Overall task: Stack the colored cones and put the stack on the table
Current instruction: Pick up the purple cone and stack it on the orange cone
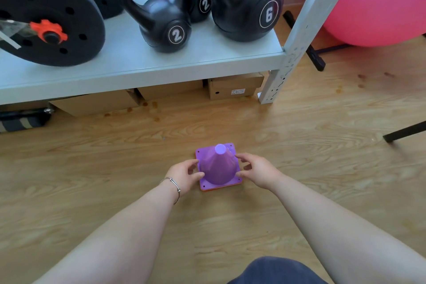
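Upright purple cone (219,166) (orange base beneath), wooden floor (299,145)

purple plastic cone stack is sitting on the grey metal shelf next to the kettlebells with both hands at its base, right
Not quite. The head view shows the purple plastic cone stack on the wooden floor in front of the grey metal shelf, not on it. Both hands, left and right, are at its base.

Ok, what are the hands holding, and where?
Both hands, left and right, grip the purple cone stack by opposite edges of its square base.
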Motion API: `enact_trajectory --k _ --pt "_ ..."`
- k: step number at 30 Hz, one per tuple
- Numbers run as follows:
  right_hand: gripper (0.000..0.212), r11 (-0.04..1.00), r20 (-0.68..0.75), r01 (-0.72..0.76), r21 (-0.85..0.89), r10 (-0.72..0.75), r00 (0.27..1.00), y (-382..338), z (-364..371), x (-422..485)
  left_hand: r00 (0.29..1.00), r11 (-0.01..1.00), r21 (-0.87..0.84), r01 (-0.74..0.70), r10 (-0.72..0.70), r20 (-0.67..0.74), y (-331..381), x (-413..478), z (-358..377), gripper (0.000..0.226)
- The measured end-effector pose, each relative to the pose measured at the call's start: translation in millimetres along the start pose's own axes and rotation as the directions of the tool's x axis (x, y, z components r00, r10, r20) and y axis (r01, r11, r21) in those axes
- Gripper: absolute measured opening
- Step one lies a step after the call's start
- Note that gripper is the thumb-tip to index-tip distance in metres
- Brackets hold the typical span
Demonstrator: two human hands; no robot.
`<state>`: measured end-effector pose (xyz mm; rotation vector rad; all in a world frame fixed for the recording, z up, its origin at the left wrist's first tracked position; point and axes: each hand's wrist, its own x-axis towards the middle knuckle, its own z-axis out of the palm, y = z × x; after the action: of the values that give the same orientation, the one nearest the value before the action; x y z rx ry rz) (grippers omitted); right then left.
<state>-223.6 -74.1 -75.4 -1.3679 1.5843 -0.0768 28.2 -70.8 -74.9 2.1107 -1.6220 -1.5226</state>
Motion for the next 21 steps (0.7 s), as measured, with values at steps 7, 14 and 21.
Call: enact_trajectory --k 7,14,21 --pt "0.044 0.944 -0.03 -0.237 0.23 0.25 0.968 1 27 15 0.982 0.97 -0.155 0.187 -0.184 0.032 5 12 16 0.052" --pt "0.036 0.901 -0.062 -0.276 0.335 0.314 0.948 -5 29 30 0.953 0.884 -0.362 0.295 -0.3 0.045 -13 31 29 0.06" --pt "0.023 0.896 -0.005 -0.309 0.318 0.328 0.945 29 39 68 0.94 0.869 -0.359 0.341 -0.313 0.137 -11 27 26 0.029"
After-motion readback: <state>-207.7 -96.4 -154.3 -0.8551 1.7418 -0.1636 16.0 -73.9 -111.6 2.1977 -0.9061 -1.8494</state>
